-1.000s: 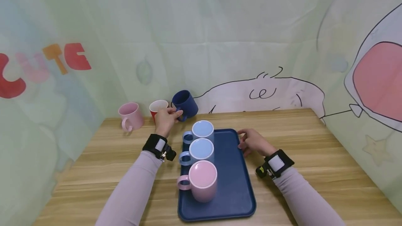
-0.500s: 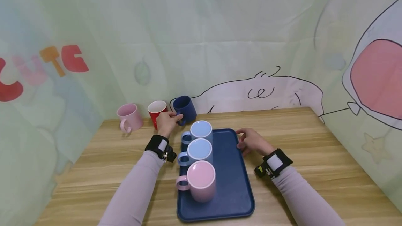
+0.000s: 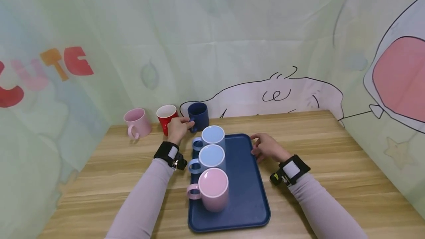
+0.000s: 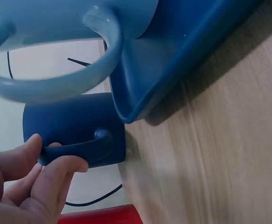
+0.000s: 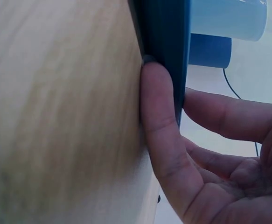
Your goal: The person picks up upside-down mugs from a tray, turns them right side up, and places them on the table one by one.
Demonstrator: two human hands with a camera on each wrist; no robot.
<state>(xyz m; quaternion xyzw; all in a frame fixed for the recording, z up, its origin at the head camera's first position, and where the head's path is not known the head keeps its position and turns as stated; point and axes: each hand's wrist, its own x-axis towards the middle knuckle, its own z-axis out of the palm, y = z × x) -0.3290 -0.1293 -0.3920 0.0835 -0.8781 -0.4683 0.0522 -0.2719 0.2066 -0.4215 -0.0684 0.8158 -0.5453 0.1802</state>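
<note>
My left hand (image 3: 178, 129) pinches the handle of a dark blue mug (image 4: 70, 116) between thumb and fingers. The mug stands upright at the table's back edge, its base seemingly touching the wood. My right hand (image 3: 268, 147) holds the far right corner of a dark blue tray (image 3: 245, 194), with thumb and a finger against its rim in the right wrist view. Along the tray's left side stand a pink mug (image 3: 216, 198) and two light blue mugs (image 3: 211, 158), bottoms up, handles pointing left. The left hand partly hides a red mug (image 3: 164, 121) with a white inside.
Another pink mug (image 3: 138, 123) stands upright at the far left of the wooden table (image 3: 119, 180). A printed cloth (image 3: 216, 40) hangs close behind the table's back edge. The nearest light blue mug's handle stands just above the left hand's work in its wrist view.
The dark blue mug has come down from a raised, tilted pose to upright, with my left hand still on its handle. My right hand stays at the tray.
</note>
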